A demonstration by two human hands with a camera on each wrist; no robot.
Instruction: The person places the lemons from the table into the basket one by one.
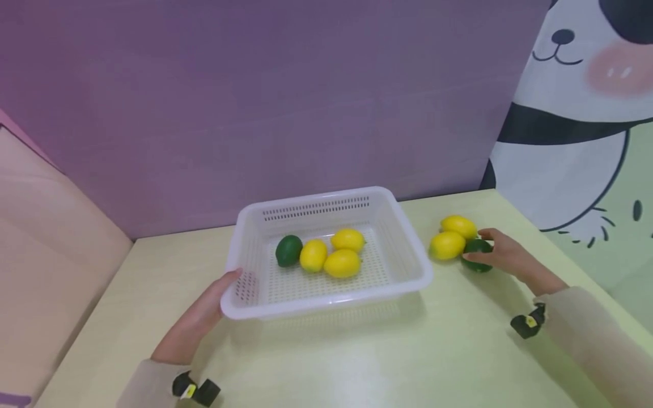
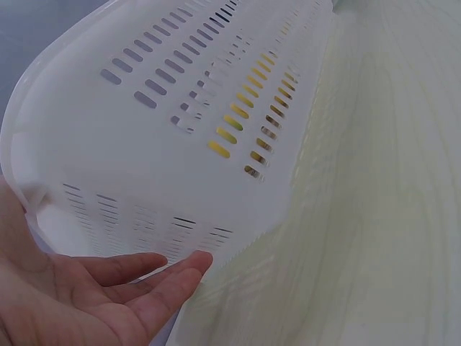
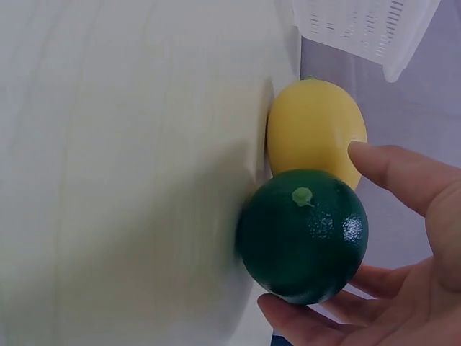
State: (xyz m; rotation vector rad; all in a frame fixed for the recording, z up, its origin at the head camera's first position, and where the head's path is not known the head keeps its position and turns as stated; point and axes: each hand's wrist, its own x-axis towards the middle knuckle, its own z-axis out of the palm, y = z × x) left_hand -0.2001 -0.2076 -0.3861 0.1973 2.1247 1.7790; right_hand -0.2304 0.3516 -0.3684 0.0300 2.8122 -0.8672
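A white plastic basket (image 1: 326, 300) stands mid-table, a shadow below its near edge. Inside it lie a dark green lime (image 1: 289, 251) and three lemons (image 1: 343, 263). My left hand (image 1: 206, 306) holds the basket's left end, thumb at the rim; in the left wrist view its fingers (image 2: 155, 295) reach beneath the wall. To the right, my right hand (image 1: 510, 258) curls round another green lime (image 1: 478, 262). In the right wrist view the fingertips touch this lime (image 3: 302, 238), while the thumb shows a gap. Two lemons (image 1: 447, 245) lie against each other beside it.
The pale wooden table (image 1: 326, 362) meets a purple wall covering (image 1: 306, 113) at its back edge. A panda picture (image 1: 561, 158) covers the wall on the right. A beige surface (image 1: 51, 243) rises along the left side.
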